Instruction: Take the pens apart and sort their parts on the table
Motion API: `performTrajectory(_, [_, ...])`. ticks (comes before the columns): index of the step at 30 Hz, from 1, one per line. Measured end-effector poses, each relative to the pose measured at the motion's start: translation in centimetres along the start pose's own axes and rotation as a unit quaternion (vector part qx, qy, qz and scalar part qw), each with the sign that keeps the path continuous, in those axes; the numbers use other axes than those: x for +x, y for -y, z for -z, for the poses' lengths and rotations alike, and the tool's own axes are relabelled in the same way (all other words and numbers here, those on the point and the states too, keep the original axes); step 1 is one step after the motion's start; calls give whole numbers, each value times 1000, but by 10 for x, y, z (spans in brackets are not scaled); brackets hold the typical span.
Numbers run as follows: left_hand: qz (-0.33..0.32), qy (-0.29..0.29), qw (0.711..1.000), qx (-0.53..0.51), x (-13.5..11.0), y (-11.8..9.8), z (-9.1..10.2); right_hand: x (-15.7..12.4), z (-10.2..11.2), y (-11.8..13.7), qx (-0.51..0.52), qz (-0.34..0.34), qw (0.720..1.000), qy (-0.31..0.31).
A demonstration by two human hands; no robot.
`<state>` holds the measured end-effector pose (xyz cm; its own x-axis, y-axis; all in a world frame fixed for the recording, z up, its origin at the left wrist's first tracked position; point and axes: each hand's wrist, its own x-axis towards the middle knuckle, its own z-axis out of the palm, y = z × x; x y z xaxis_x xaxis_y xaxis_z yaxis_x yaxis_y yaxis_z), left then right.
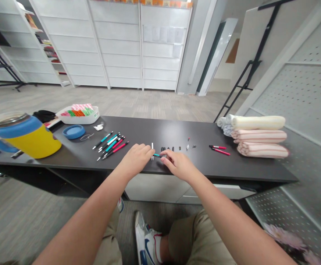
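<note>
A short teal and black pen spans the gap between my hands just above the dark table. The fingers of my left hand are closed on one end of it, and my right hand pinches the other end with thumb and fingers. Beside my left fingertips lies a thin white stick-like piece, partly hidden. Behind my right hand sit several small black parts in a row, along with a small clear-looking piece and a tiny red-tipped piece.
Several teal, white and red pens lie left of my hands; red-and-black pens lie right. Rolled towels are stacked at the right end. At left stand a yellow-and-blue mug, a blue lid and a white basket.
</note>
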<state>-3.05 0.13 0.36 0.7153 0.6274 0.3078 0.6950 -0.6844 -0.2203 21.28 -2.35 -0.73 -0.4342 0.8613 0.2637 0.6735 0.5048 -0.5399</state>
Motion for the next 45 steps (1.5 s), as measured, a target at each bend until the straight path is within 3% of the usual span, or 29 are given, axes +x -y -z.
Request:
performTrajectory(6, [-16, -19, 1000, -7, 12, -13, -4, 3, 2, -5, 26, -23, 999, -7])
performTrajectory(13, [7, -53, 999, 1, 7, 8, -3, 3, 6, -11, 86, -63, 994, -34])
performTrajectory(20, [-46, -108, 993, -10, -4, 13, -3, 4, 5, -12, 101, -46, 994, -9])
performTrajectory(26, [19, -150, 980, -126, -8, 19, 5, 3, 7, -14, 132, -67, 989, -21])
performTrajectory(29, [87, -157, 936, -303, -9, 15, 7, 2, 8, -14, 143, -54, 988, -6])
performTrajectory(32, [160, -167, 842, -488, -4, 5, 4, 2, 9, -15, 156, -29, 987, 11])
performTrajectory(35, [172, -193, 758, -599, 6, -12, 1, 3, 7, -16, 156, 7, 987, 27])
performTrajectory(38, [169, -194, 729, -635, 17, -28, 4, 4, 5, -15, 152, 23, 988, 31])
performTrajectory(41, [148, -222, 748, -608, 22, -35, 15, 3, 4, -14, 170, -9, 985, 9])
performTrajectory(43, [143, -244, 806, -519, 21, -33, 24, 2, 4, -15, 199, -37, 979, -8])
performTrajectory(45, [107, -242, 891, -368, 19, -27, 30, 1, 3, -17, 235, -47, 971, -20])
